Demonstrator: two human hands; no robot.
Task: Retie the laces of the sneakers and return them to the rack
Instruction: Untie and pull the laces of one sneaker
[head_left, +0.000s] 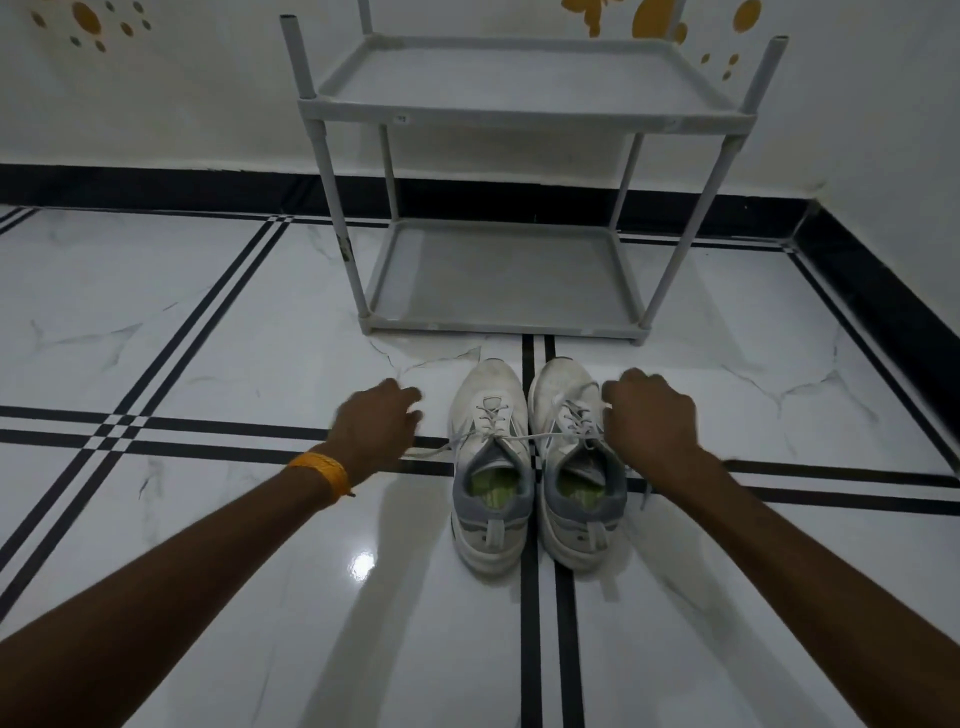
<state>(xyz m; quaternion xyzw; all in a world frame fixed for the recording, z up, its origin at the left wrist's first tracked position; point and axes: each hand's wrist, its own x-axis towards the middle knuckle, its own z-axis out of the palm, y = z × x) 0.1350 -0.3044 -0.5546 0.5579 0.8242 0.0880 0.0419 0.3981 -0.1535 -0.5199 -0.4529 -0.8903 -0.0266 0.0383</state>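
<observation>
Two white and grey sneakers stand side by side on the floor, toes towards the rack: the left sneaker (491, 457) and the right sneaker (576, 457). Their laces are loose and trail out to both sides. My left hand (379, 423) hovers just left of the left sneaker with its fingers curled and apart. A lace end lies on the floor under its heel, not in the fingers. My right hand (649, 413) is closed beside the right sneaker's eyelets, and a thin lace runs up to its fingertips. The grey two-shelf rack (519, 111) stands beyond the sneakers with both shelves bare.
The floor (208, 322) is glossy white tile with black stripe lines. A white wall with a black skirting runs behind the rack and along the right side. An orange band sits on my left wrist (322, 475).
</observation>
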